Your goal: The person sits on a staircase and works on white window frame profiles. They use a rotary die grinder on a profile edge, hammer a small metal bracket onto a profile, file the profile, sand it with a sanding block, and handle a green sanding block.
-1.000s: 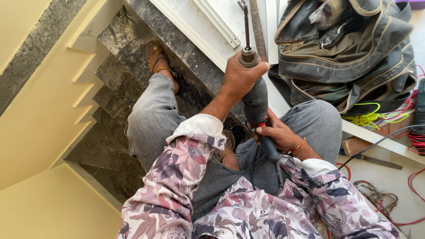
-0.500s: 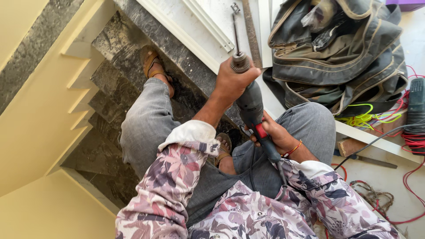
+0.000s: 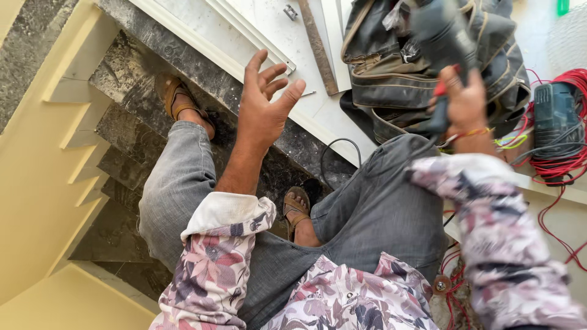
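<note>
Home under renovation — marble stairs (image 3: 122, 73), tool bag (image 3: 391, 73), red wiring (image 3: 559, 153) about.

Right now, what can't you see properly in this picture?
- Head view: the dark power drill in the right hand is motion-blurred; its tip is cut off by the top edge.
- The open left hand hides part of the white metal frame.
- The grey canvas tool bag hides its own contents.

White landing floor (image 3: 293, 43) at stair top: dark tool bag (image 3: 397, 67) on it, red wire coil (image 3: 565, 116) with green tool (image 3: 553, 116) at right edge, metal strip (image 3: 318, 46) near far edge.
</note>
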